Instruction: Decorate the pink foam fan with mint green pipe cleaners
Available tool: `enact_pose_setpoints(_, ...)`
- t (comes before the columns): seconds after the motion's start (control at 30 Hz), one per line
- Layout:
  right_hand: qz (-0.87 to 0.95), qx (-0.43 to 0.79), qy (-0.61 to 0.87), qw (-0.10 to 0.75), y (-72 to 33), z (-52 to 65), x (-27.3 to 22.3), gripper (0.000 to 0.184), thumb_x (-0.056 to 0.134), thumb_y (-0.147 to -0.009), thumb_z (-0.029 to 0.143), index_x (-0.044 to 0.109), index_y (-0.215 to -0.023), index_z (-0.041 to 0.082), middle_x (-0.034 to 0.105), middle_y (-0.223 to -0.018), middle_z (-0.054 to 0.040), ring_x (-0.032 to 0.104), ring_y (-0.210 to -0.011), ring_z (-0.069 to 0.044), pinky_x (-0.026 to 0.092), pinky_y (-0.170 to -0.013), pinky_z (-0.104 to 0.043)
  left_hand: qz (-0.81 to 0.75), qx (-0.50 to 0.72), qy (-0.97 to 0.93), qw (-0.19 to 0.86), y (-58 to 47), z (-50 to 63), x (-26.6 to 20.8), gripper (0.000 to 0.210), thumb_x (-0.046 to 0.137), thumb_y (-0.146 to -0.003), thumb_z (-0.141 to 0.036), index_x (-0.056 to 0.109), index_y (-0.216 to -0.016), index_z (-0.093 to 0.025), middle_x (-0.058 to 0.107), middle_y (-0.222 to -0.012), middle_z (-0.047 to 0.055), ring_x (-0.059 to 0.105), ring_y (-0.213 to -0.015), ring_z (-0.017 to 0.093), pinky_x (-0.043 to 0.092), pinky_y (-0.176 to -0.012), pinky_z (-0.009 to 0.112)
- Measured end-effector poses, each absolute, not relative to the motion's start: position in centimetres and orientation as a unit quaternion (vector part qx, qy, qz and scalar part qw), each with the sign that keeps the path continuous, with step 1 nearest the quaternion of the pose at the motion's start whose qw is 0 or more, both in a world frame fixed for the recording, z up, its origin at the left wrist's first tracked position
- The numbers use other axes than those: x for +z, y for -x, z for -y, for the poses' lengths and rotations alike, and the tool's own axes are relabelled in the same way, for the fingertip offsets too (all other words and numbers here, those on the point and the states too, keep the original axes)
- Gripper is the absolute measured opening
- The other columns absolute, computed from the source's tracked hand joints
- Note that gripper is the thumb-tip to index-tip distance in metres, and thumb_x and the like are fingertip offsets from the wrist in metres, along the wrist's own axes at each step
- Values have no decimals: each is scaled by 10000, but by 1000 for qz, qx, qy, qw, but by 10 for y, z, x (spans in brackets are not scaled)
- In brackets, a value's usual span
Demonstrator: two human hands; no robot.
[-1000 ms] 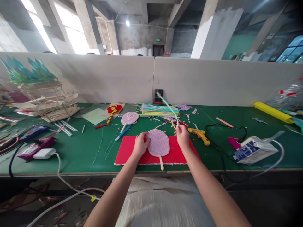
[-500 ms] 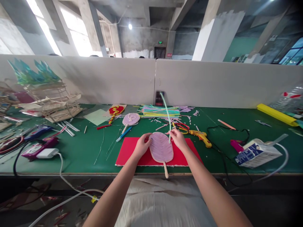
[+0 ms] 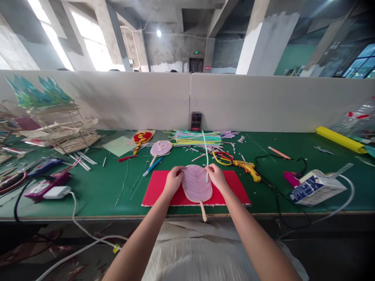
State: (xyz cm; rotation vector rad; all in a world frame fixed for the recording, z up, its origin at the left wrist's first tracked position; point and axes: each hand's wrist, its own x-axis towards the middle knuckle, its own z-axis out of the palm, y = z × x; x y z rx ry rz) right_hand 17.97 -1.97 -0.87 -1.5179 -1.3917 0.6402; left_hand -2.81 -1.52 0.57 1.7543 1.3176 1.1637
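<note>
A lilac hand fan (image 3: 197,184) with ribbed rows and a pale handle (image 3: 204,212) lies on a red board (image 3: 227,189), its handle over the table's front edge. My left hand (image 3: 175,180) grips the fan's upper left rim, fingers closed. At the upper right rim, my right hand (image 3: 216,175) pinches a pale green pipe cleaner (image 3: 205,147). The strip's lower end lies over the fan's face, and its long end points away from me. Behind the hands is a pile of pastel pipe cleaners (image 3: 197,138).
A smaller lilac fan (image 3: 161,148), a blue pen (image 3: 152,167) and a red-yellow fan (image 3: 143,137) lie left. Yellow-handled pliers or scissors (image 3: 248,170) and a blue-white carton (image 3: 318,189) are right. A white power adapter (image 3: 58,192) with cable sits left; a partition (image 3: 263,103) stands behind.
The far end of the green pipe cleaner has dropped from in front of the partition toward the table. My right hand has moved slightly left and down; the view has shifted a little.
</note>
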Motion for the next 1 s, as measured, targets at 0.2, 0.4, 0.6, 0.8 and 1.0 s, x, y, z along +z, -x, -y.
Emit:
enact_pose_setpoints(0.2,583,235,628,459,-174,24,-9,200,450,-793,382,524,-703,219,634,-693,-22,597,-667,-180,433,-609,-272,-532,420,-674,296,28,13,4,297,450,-771,-160,619,-1011,-206,650,-872,20,598,-825,164,478,-788,297)
enact_pose_setpoints(0.4,571,210,638,473,-173,26,-10,202,433,-808,394,488,-707,227,608,-668,-6,587,-668,-173,419,-609,-260,-532,397,-716,217,26,14,5,236,475,-796,-216,633,-970,-200,625,-889,41,587,-848,178,463,-801,304)
enact_pose_setpoints(0.6,585,188,639,462,-172,27,-10,190,438,-788,359,494,-668,223,594,-712,-15,574,-710,-171,430,-662,-273,-550,375,-722,189,27,18,7,187,478,-784,-201,641,-874,-201,615,-871,47,570,-883,209,458,-802,333)
enact_pose_setpoints(0.8,560,189,609,529,-171,32,-5,214,450,-800,401,493,-687,225,573,-662,-2,567,-663,-167,447,-644,-284,-546,363,-732,186,26,18,6,197,475,-800,-197,649,-891,-199,604,-875,54,550,-903,217,451,-831,349)
enact_pose_setpoints(1.0,506,351,485,621,-161,27,17,286,529,-779,495,483,-759,213,576,-550,30,465,-383,-92,351,-357,-209,-524,393,-748,113,25,21,9,197,530,-816,-258,652,-966,-220,562,-946,67,514,-935,225,441,-850,353)
